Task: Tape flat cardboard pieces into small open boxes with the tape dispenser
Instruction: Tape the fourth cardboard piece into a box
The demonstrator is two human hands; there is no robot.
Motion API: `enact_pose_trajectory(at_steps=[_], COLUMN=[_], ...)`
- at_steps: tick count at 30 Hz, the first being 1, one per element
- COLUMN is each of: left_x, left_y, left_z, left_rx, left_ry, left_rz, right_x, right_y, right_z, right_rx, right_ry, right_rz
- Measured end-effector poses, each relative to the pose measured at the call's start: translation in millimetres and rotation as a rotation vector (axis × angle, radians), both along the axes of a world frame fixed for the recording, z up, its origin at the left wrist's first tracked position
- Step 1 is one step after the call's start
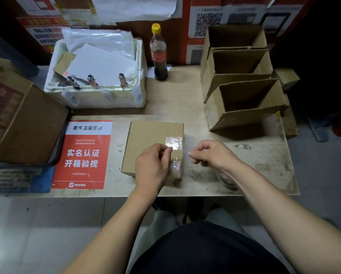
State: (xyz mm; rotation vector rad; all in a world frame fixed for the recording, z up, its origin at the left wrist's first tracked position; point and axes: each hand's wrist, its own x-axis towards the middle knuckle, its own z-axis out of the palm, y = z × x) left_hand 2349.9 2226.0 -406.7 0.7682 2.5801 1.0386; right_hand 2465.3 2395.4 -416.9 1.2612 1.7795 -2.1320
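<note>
Two hands over the box (146,139): left hand (151,165) pinching tape (173,143), right hand (211,153) loosely curled, empty.

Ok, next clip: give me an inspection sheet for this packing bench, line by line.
Surface: worn, scuffed table, with a red notice on it.
Job's things: cardboard box with clear tape along its right edge; three open boxes at right; no tape dispenser clearly seen.
Clutter: foam box of plastic bags, cola bottle, large carton at left.
Hands: left hand presses the tape; right hand loosely curled beside the box.
Cables: nothing seen.
Surroundings: posters and QR codes on the wall; tiled floor.
</note>
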Motion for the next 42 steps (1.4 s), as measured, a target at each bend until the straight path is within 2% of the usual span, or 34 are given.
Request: enact_pose_trajectory(at_steps=[2,9,15,21,25,36,42], left_x=[1.7,-2.8,-7.1,-10.2,-15.7,-11.7,-10.4], left_y=[2.0,7.0,13.7,15.0,10.1,6.9,6.8], left_z=[-14.9,-47.5,-65.8,-75.0,-67.6,-72.7,-72.8], left_rx=[-0.061,-0.218,-0.231,-0.302,-0.435,-0.471,-0.474], left_ry=[0.068,0.427,0.567,0.58,0.486,0.487,0.476], left_rz=[-0.008,-0.136,-0.212,-0.23,-0.053,-0.055,-0.038], right_x=[0.1,-4.8,-16.6,-20.4,-21.9,-35.6,-45.8], right_y=[-6.8,-40.2,-48.6,-52.4,-53.8,-77.0,-76.0], right_z=[-13.0,-43.0,-60.6,-67.5,-70.3,-73.5,-75.2], right_rx=[-0.062,-0.034,-0.045,-0.047,-0.087,-0.44,-0.425], right_ry=[-0.033,0.014,-0.005,0.023,0.012,0.008,-0.085], right_rz=[-0.132,-0.397,-0.527,-0.536,-0.553,-0.661,-0.662])
